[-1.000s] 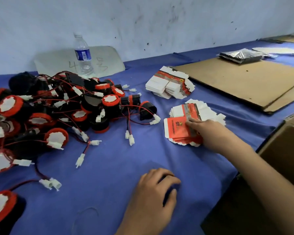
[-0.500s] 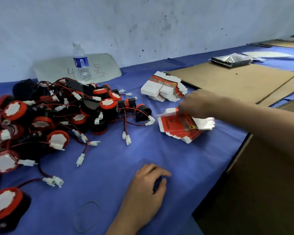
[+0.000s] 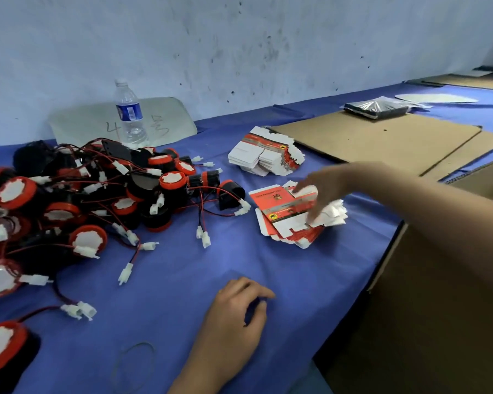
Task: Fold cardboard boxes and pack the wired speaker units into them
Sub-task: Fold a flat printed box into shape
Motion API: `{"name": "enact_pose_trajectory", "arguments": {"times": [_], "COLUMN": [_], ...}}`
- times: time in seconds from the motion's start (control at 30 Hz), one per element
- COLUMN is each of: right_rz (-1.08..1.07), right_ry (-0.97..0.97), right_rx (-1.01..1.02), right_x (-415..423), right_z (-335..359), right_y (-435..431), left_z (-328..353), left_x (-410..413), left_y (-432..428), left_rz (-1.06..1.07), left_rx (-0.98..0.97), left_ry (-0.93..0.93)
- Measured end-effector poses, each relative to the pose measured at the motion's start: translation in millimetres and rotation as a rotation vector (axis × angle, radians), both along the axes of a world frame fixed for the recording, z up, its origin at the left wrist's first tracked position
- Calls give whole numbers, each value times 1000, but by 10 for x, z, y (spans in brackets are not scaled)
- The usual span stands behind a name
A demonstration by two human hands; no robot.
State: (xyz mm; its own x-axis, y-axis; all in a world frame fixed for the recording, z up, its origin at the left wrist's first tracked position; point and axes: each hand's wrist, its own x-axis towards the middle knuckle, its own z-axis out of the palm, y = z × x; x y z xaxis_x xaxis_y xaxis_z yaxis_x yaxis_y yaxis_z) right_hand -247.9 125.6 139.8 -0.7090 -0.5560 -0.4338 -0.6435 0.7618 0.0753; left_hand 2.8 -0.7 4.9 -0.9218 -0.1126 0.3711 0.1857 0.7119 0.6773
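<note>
Presently the box stack (image 3: 285, 220) by the desk's (image 3: 182, 280) right edge is touched by the right hand (image 3: 325, 186), grip blurred, untellable; the left hand (image 3: 234, 311) is rested empty, relaxed; speakers (image 3: 77, 200) are heaped left.

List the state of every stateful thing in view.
water bottle, upright, capped
speaker units, piled loose, unpacked
far box stack, flat, unfolded
near box stack, flat, unfolded
right hand, on near box stack, grip blurred
left hand, resting on cloth, holding nothing
</note>
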Motion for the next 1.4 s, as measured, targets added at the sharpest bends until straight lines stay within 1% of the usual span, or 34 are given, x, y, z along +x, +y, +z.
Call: {"name": "enact_pose_trajectory", "arguments": {"times": [0.03, 0.07, 0.17, 0.2, 0.27, 0.33, 0.4, 0.43, 0.47, 0.5, 0.53, 0.57, 0.6, 0.63, 0.67, 0.73, 0.77, 0.8, 0.83, 0.87, 0.93, 0.97, 1.07, 1.13, 1.2, 1.23, 1.3, 1.37, 1.4], "right_rz": [44, 93, 270, 308, 302, 248, 221, 209, 187, 140, 77, 7, -53, -88, -111, -114, -96, -67, -44, -25, 27, 25, -56, -12, 85, 129, 190, 283, 349], "right_ry": [-3, 41, 224, 227, 169, 120, 146, 210, 316, 423, 445, 366, 218, 72, -38, -171, -241, -317, -373, -403, -439, -468, -591, -549, -541, -559, -534, -429, -373], "right_rx": [100, 153, 203, 207, 140, 55, -43, -146, -290, -486, -742, -1037, -1304, -1480, -1556, -1557, -1563, -1582, -1602, -1620, -1647, -1645, -1637, -1632, -1604, -1557, -1488, -1480, -1493], "right_x": [53, 85, 165, 161, 162, 191, 213, 211, 196, 183, 194, 234, 282, 348, 452, 663, 780, 901, 1015, 1110, 1289, 1382, 1580, 1613, 1597, 1609, 1647, 1687, 1708], "right_z": [-138, -246, -347, -324, -226, -116, 48, 168, 295, 440, 598, 747, 858, 909, 875, 579, 381, 176, 0, -149, -398, -522, -875, -990, -1033, -1059, -1105, -1133, -1131], "right_y": [-11, -15, -12, -5, -4, -17, -41, -40, -34, -16, 3, 9, -6, -54, -141, -369, -505, -642, -782, -917, -1206, -1337, -1627, -1686, -1739, -1748, -1750, -1736, -1739], "left_z": [1, 0, -17, -24, -33, -36, -23, -27, -41, -52, -55, -52, -40, -16, 27, 179, 265, 350, 437, 513, 599, 571, 341, 258, 251, 248, 247, 261, 279], "left_x": [-5, -7, -16, -16, -14, -12, -2, -1, 1, 1, 2, 1, 4, 12, 21, 37, 37, 36, 30, 25, 53, 72, 149, 186, 169, 167, 183, 199, 211], "left_y": [3, -1, -19, -23, -25, -20, -7, -9, -13, -16, -15, -10, 11, 32, 41, -24, -118, -258, -433, -621, -949, -1079, -1344, -1399, -1469, -1477, -1458, -1415, -1402], "left_rz": [-1, -1, 4, 7, 16, 13, 3, -1, -1, 0, 1, 9, 24, 53, 101, 195, 240, 288, 321, 335, 348, 370, 431, 424, 400, 393, 392, 389, 344], "left_rx": [-5, -10, -12, -13, -14, -7, 7, 16, 24, 29, 33, 43, 76, 151, 287, 687, 850, 967, 1035, 1050, 941, 873, 758, 706, 718, 714, 690, 759, 844], "left_ry": [0, -1, 5, 6, 3, 0, 11, 18, 22, 22, 16, 18, 39, 84, 141, 241, 278, 310, 337, 352, 344, 319, 242, 249, 265, 263, 246, 256, 285]}}
